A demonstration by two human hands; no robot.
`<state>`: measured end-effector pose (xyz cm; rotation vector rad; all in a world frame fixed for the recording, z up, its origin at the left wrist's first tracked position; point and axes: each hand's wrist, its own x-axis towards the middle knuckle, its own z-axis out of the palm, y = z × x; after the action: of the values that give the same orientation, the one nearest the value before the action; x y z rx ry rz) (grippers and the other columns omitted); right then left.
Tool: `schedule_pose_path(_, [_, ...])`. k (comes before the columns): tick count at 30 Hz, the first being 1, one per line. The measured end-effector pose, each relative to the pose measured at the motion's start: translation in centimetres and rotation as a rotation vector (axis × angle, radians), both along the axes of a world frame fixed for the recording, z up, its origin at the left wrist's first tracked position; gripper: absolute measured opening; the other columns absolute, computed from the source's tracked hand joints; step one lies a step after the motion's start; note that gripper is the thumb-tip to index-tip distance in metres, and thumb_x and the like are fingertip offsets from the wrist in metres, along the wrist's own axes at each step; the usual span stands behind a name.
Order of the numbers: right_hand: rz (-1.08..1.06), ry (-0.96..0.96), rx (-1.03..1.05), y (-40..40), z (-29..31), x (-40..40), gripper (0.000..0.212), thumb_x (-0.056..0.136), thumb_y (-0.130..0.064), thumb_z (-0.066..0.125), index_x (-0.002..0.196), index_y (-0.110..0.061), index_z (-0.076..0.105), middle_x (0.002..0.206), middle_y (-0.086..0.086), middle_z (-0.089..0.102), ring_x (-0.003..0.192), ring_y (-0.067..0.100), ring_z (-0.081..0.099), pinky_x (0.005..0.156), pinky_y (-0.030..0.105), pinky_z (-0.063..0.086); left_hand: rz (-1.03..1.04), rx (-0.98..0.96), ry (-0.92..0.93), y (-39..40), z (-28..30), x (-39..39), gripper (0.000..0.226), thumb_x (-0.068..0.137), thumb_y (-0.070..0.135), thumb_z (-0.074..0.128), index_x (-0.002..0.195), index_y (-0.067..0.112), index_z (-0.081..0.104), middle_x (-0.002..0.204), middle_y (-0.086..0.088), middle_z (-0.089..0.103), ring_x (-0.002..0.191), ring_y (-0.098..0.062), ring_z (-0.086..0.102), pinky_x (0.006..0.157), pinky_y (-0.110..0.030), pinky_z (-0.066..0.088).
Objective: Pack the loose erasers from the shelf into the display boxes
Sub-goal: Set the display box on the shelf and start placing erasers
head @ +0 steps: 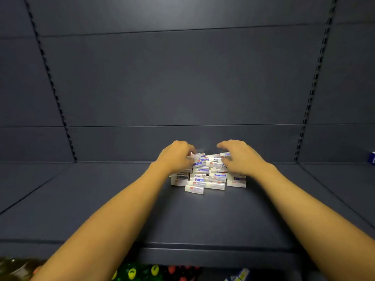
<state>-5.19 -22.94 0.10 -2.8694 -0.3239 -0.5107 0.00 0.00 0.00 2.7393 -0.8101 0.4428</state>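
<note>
Both hands at the eraser pile [207, 172] on the dark shelf [101, 199].
I saw colourful goods [154, 272] below the shelf; left hand [176, 157] curled onto the pile's left side, grip unclear, right hand [241, 157] spread loosely over its right.

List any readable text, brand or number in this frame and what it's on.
None can be read.
Pile of erasers: sleeves carry red patches and blue bands of print, too small and blurred to read.
Blue and white box at the right edge: mostly cut off, print unreadable.
Items on the lower shelf: yellow spots with dark marks, blurred, no legible text.
</note>
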Motion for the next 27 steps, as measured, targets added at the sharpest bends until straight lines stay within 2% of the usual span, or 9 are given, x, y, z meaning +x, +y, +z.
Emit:
schedule_pose_path(4, [0.000, -0.002, -0.039, -0.5, -0.2, 1.6, 0.049, 0.092, -0.020, 0.060, 0.139, -0.028, 0.051, 0.139, -0.004, 0.054, 0.127, 0.019, 0.049, 0.101, 0.038, 0.048, -0.033, 0.075, -0.022, -1.4, -1.4, 0.9, 0.033, 0.091, 0.037, 0.071, 0.121, 0.024, 0.068, 0.113, 0.002, 0.062, 0.096, -0.016, 0.059, 0.076, -0.029, 0.049])
schedule_pose_path(11, [0.014, 0.043, -0.037, -1.6, -0.4, 4.0, 0.027, 0.093, -0.029, 0.064, 0.119, -0.028, 0.067, 0.123, -0.007, 0.063, 0.111, 0.014, 0.058, 0.094, 0.037, 0.052, -0.013, 0.099, -0.105, -2.1, -1.9, 2.1, 0.026, 0.091, 0.031, 0.071, 0.115, 0.023, 0.073, 0.110, 0.002, 0.069, 0.098, -0.016, 0.061, 0.083, -0.030, 0.054])
schedule_pose_path(17, [0.055, 0.089, 0.019, -0.8, -0.9, 4.6, 0.016, 0.092, -0.029, 0.067, 0.104, -0.025, 0.077, 0.107, -0.007, 0.068, 0.092, 0.012, 0.062, 0.085, 0.035, 0.056, -0.009, 0.011, -0.030, -1.9, -2.2, 2.4, 0.022, 0.088, 0.031, 0.074, 0.107, 0.020, 0.076, 0.101, 0.002, 0.072, 0.086, -0.013, 0.061, 0.078, -0.029, 0.056])
schedule_pose_path(22, [0.060, 0.091, 0.005, 0.0, -1.0, 4.6, 0.013, 0.090, -0.025, 0.068, 0.097, -0.022, 0.080, 0.098, -0.008, 0.070, 0.088, 0.013, 0.063, 0.080, 0.034, 0.056, -0.069, -0.146, -0.031, -1.3, -1.0, 2.4, 0.025, 0.088, 0.030, 0.075, 0.110, 0.020, 0.076, 0.102, 0.005, 0.069, 0.088, -0.009, 0.058, 0.071, -0.014, 0.041])
schedule_pose_path(25, [0.052, 0.097, -0.028, 0.3, -0.9, 4.6, 0.014, 0.090, -0.024, 0.069, 0.099, -0.021, 0.080, 0.100, -0.008, 0.070, 0.088, 0.014, 0.063, 0.078, 0.032, 0.055, -0.076, -0.160, -0.024, -0.8, 0.1, 2.3, 0.024, 0.090, 0.029, 0.074, 0.112, 0.020, 0.075, 0.105, 0.005, 0.068, 0.093, -0.010, 0.059, 0.080, -0.024, 0.051])
schedule_pose_path(27, [0.048, 0.100, -0.043, 0.5, -0.9, 4.6, 0.014, 0.089, -0.022, 0.070, 0.098, -0.020, 0.080, 0.099, -0.007, 0.070, 0.090, 0.016, 0.063, 0.078, 0.035, 0.057, -0.076, -0.129, -0.025, -0.3, 0.5, 2.3, 0.024, 0.091, 0.028, 0.073, 0.113, 0.020, 0.075, 0.107, 0.004, 0.068, 0.094, -0.010, 0.060, 0.083, -0.026, 0.052])
